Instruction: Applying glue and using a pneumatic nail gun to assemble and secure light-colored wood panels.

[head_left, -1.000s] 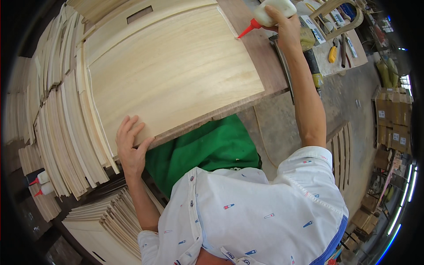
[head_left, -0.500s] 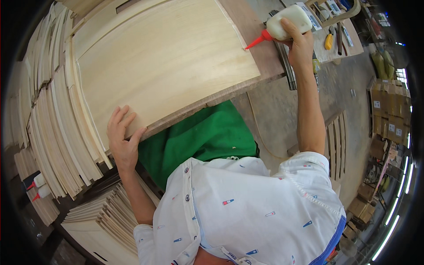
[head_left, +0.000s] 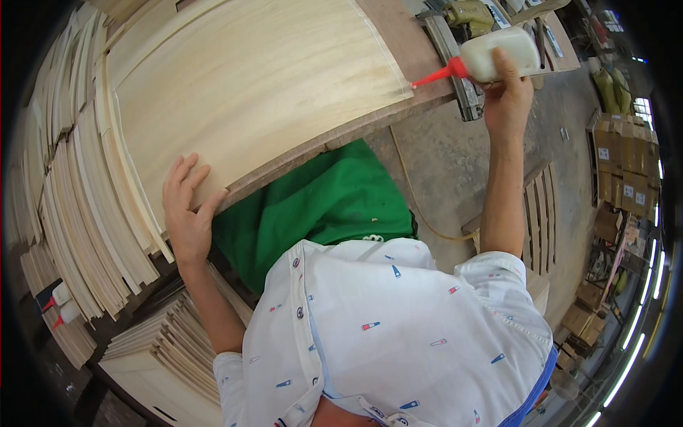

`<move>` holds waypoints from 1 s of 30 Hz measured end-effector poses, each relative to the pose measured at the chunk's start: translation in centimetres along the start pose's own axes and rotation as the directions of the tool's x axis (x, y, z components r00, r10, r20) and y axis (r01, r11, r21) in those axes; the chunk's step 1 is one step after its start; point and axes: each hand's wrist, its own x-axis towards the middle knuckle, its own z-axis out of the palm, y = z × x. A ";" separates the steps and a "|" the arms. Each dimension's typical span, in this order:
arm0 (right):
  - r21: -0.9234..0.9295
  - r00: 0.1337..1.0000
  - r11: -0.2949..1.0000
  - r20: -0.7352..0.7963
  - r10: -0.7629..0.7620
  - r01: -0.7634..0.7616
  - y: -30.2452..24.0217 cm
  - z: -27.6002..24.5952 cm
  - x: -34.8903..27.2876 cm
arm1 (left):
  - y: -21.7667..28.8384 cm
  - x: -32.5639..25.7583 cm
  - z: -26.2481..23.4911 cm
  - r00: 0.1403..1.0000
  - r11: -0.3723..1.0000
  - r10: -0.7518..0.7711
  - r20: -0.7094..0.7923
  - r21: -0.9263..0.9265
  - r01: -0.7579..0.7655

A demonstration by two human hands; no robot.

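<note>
A pale wooden panel lies on the workbench, with a thin white line of glue along its right edge and another along its left edge. My right hand grips a glue bottle, whitish with a red nozzle. The bottle is tilted on its side, and the nozzle's tip is at the panel's near right corner. At the near left corner my left hand rests flat on the panel, its fingers spread and the thumb at the near edge.
Wood strips are stacked at the left, near two more glue bottles. More panels stand below. A nail gun lies at the far right. Cardboard boxes stand farther right, and a hose trails across the floor.
My right hand has drawn the glue bottle nearer and to the right, along the panel's right edge to its corner. My left hand stays on the panel and appears slightly shifted with the view.
</note>
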 end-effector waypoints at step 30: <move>0.106 0.699 0.939 0.696 0.165 -0.327 5.3 31.2 -18.0 | -9.7 8.3 -8.6 0.995 0.885 -0.038 0.094 0.466 -0.011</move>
